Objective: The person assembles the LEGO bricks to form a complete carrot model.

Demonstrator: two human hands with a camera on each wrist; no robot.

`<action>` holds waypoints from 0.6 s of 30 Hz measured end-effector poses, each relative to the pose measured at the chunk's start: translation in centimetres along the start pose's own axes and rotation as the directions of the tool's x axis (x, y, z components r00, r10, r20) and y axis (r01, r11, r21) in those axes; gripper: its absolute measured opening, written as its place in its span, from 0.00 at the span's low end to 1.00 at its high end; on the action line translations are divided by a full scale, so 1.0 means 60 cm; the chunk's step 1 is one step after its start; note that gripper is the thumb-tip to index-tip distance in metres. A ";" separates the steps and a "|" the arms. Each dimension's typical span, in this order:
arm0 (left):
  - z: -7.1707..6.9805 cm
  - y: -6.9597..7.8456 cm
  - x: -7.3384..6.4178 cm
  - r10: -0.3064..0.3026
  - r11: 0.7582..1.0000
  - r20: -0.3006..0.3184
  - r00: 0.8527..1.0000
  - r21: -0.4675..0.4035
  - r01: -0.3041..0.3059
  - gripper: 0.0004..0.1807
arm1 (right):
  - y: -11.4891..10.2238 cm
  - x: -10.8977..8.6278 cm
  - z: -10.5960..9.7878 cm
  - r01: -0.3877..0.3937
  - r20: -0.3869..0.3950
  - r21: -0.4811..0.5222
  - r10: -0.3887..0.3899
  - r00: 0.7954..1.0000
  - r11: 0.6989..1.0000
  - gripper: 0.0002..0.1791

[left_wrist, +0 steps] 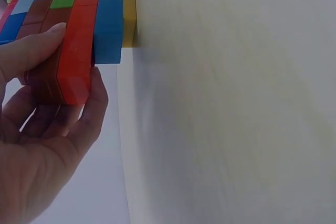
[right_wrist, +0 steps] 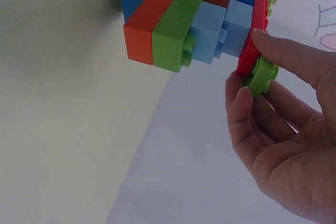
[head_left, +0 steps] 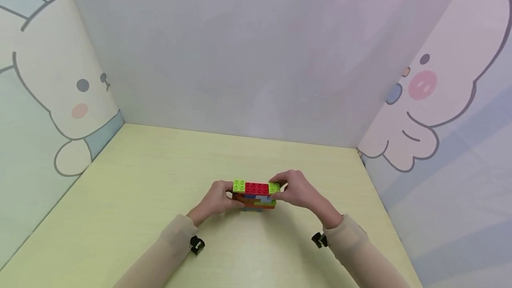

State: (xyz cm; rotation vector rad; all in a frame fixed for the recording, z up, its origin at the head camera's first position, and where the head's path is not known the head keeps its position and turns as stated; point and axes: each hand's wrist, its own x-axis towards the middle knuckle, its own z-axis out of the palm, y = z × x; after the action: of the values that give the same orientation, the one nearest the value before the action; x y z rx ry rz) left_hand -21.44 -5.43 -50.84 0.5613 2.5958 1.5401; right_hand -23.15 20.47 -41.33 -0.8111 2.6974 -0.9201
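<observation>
A wall of toy building blocks (head_left: 264, 205) stands on its narrow base between both hands, in layers of orange-red, brown, green and blue. Along its top runs a red row (head_left: 257, 188), with a light green block (head_left: 238, 185) at the left end. My left hand (head_left: 218, 198) grips the wall's left end, thumb on the brown blocks and fingertips against the orange-red block (left_wrist: 79, 40). At the top right corner my right hand (head_left: 296, 189) pinches a small green block (right_wrist: 261, 77) at the end of the red row. Beneath the wall are a blue block (left_wrist: 108, 24) and a yellow block (left_wrist: 129, 20).
The pale yellow tabletop (head_left: 160, 159) surrounds the blocks. A grey back wall (head_left: 240, 57) and side walls with cartoon animals enclose it. Each sleeve has a black clip (head_left: 197, 244) near the wrist.
</observation>
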 end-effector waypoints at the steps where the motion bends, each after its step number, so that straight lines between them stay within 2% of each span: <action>1: 0.000 0.000 0.000 -0.002 1.000 0.000 1.000 0.001 0.002 0.16 | 0.001 0.000 0.000 -0.004 -0.001 0.014 0.004 1.000 1.000 0.17; 7: 0.001 0.000 -0.001 -0.003 1.000 -0.007 1.000 -0.002 0.003 0.16 | 0.007 0.001 0.004 -0.019 0.007 0.065 0.019 1.000 0.998 0.17; 18: 0.002 0.002 -0.001 -0.010 1.000 -0.013 1.000 0.015 0.011 0.16 | 0.014 -0.001 0.011 -0.022 -0.008 0.078 0.023 1.000 0.997 0.16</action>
State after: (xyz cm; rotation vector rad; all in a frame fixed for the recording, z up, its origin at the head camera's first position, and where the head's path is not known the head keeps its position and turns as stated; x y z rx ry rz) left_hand -21.32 -5.29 -50.80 0.5397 2.6179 1.5274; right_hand -23.25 20.70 -42.36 -0.7612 2.6544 -1.0194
